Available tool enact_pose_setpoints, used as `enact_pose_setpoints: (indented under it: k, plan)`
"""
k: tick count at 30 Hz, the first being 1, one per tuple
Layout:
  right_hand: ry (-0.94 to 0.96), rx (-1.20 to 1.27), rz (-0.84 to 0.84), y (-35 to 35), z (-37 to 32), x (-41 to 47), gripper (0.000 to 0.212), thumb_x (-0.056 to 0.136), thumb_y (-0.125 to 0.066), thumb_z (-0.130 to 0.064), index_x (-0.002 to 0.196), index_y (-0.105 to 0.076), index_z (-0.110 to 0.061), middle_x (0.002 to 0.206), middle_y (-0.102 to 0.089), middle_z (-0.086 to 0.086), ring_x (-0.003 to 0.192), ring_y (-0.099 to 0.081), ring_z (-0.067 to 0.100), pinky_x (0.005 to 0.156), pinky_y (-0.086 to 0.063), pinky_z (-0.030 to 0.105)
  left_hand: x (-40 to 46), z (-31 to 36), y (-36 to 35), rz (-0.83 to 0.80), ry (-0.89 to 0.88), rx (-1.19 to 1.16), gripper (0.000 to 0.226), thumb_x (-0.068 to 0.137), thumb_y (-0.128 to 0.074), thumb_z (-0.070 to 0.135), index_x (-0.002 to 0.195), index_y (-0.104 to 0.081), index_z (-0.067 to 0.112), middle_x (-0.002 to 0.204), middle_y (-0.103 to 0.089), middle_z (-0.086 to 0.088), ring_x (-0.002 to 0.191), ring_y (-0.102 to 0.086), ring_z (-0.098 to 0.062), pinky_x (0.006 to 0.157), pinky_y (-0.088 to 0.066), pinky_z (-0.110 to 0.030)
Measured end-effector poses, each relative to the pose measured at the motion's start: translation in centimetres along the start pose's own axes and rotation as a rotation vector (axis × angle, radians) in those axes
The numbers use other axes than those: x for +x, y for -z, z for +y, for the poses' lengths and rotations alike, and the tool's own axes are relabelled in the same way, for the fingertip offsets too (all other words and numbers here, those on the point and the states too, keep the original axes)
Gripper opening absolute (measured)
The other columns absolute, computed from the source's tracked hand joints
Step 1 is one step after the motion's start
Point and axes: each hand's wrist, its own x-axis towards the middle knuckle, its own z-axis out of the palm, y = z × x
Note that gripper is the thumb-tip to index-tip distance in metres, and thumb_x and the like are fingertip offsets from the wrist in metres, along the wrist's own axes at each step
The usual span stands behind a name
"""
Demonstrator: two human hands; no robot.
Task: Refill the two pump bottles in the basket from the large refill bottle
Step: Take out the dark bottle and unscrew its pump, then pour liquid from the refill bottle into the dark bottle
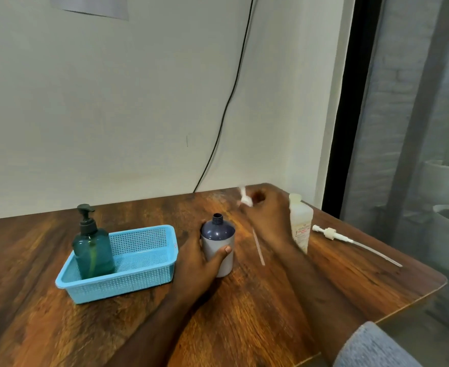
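Observation:
My left hand (201, 256) grips a dark blue and grey bottle (218, 245) that stands upright on the wooden table (271, 300), its neck open with no pump. My right hand (267, 217), blurred, holds a white pump head (245, 198) whose long tube (258, 246) trails down toward the table. A teal pump bottle (92, 245) with a black pump stands in the left end of the light blue basket (138, 276). The white refill bottle (300, 223) stands open just right of my right hand.
A second white pump with a long tube (350, 241) lies on the table at the right, near the edge. A black cable (226, 107) hangs down the wall behind the table. Beyond the table's right edge is a glass door with plant pots outside.

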Motion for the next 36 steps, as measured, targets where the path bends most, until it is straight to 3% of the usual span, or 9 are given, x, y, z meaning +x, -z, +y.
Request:
enact_pose_setpoints:
  k: [4, 9, 12, 15, 19, 23, 28, 32, 36]
  plan:
    - [-0.141, -0.330, -0.115, -2.2, 3.1, -2.5, 0.028, 0.084, -0.077, -0.036, 0.107, -0.068, -0.022, 0.102, -0.070, -0.003, 0.086, -0.065, 0.014, 0.076, -0.058, 0.030, -0.2, 0.1, 0.3, -0.002, 0.003, -0.011, 0.061, 0.079, -0.079, 0.043, 0.124, -0.039, 0.052, 0.111, -0.055, 0.036, 0.105, -0.051, 0.023, 0.080, -0.047, -0.009]
    - [-0.052, -0.501, -0.245, -3.4, 5.3, -3.9, 0.017, 0.089, -0.067, -0.039, 0.090, -0.065, -0.022, 0.092, -0.065, -0.002, 0.081, -0.060, 0.014, 0.063, -0.042, 0.023, -0.1, 0.1, 0.3, -0.009, -0.007, -0.033, 0.054, 0.076, -0.081, 0.044, 0.118, -0.048, 0.050, 0.109, -0.061, 0.032, 0.103, -0.057, 0.018, 0.079, -0.048, -0.007]
    - [-0.029, -0.520, -0.288, -3.8, 5.8, -4.1, 0.018, 0.086, -0.068, -0.040, 0.091, -0.067, -0.023, 0.093, -0.067, -0.003, 0.084, -0.062, 0.015, 0.069, -0.049, 0.027, -0.1, 0.0, 0.2, -0.018, -0.001, -0.058, 0.055, 0.074, -0.083, 0.045, 0.116, -0.049, 0.052, 0.110, -0.062, 0.032, 0.104, -0.057, 0.017, 0.079, -0.049, -0.007]
    - [-0.019, -0.421, -0.156, -3.1, 4.9, -4.1, 0.016, 0.083, -0.073, -0.034, 0.092, -0.069, -0.021, 0.093, -0.067, -0.005, 0.085, -0.063, 0.015, 0.070, -0.053, 0.026, -0.2, -0.1, 0.2, -0.018, -0.012, -0.055, 0.063, 0.071, -0.083, 0.052, 0.123, -0.048, 0.050, 0.114, -0.062, 0.031, 0.106, -0.058, 0.014, 0.081, -0.050, -0.011]
    - [0.202, -0.264, 0.190, -0.2, 3.3, -4.8, 0.010, 0.085, -0.073, -0.020, 0.087, -0.063, -0.016, 0.088, -0.061, -0.001, 0.082, -0.055, 0.015, 0.066, -0.037, 0.014, -0.2, -0.2, 0.1, -0.050, -0.016, -0.044, 0.073, 0.066, -0.086, 0.051, 0.124, -0.043, 0.052, 0.110, -0.056, 0.041, 0.105, -0.052, 0.022, 0.079, -0.048, -0.007]
    - [0.179, -0.194, 0.383, 2.2, 4.1, -5.6, 0.046, 0.081, -0.081, -0.030, 0.115, -0.051, -0.022, 0.119, -0.056, 0.007, 0.108, -0.053, 0.021, 0.081, -0.049, 0.028, -0.1, -0.2, -0.1, -0.049, -0.017, -0.011, 0.085, 0.064, -0.087, 0.050, 0.136, -0.042, 0.045, 0.122, -0.056, 0.031, 0.108, -0.052, 0.017, 0.086, -0.049, -0.015]
    - [-0.193, -0.256, 0.281, 3.9, 7.0, -3.5, 0.100, 0.068, -0.088, -0.042, 0.145, -0.025, -0.026, 0.150, -0.036, 0.006, 0.136, -0.037, 0.029, 0.109, -0.035, 0.051, -0.1, 0.2, -0.2, -0.064, -0.065, -0.012, 0.071, 0.061, -0.088, 0.050, 0.117, -0.046, 0.060, 0.113, -0.060, 0.035, 0.105, -0.056, 0.013, 0.085, -0.054, -0.024]
    - [-0.311, -0.145, 0.114, 3.8, 8.5, -2.9, 0.094, 0.073, -0.087, -0.033, 0.145, -0.027, -0.028, 0.144, -0.049, 0.006, 0.129, -0.051, 0.029, 0.100, -0.049, 0.056, -0.1, 0.0, -0.1, -0.065, -0.086, -0.025, 0.074, 0.067, -0.088, 0.044, 0.129, -0.047, 0.049, 0.118, -0.062, 0.031, 0.108, -0.059, 0.010, 0.089, -0.055, -0.025]
    - [-0.265, -0.150, 0.140, 3.5, 8.7, -3.3, 0.089, 0.073, -0.087, -0.035, 0.144, -0.035, -0.026, 0.143, -0.051, 0.004, 0.130, -0.051, 0.027, 0.099, -0.051, 0.052, -0.1, 0.4, 0.0, -0.046, -0.117, -0.026, 0.069, 0.070, -0.086, 0.042, 0.129, -0.050, 0.044, 0.117, -0.062, 0.029, 0.108, -0.059, 0.009, 0.086, -0.050, -0.014]
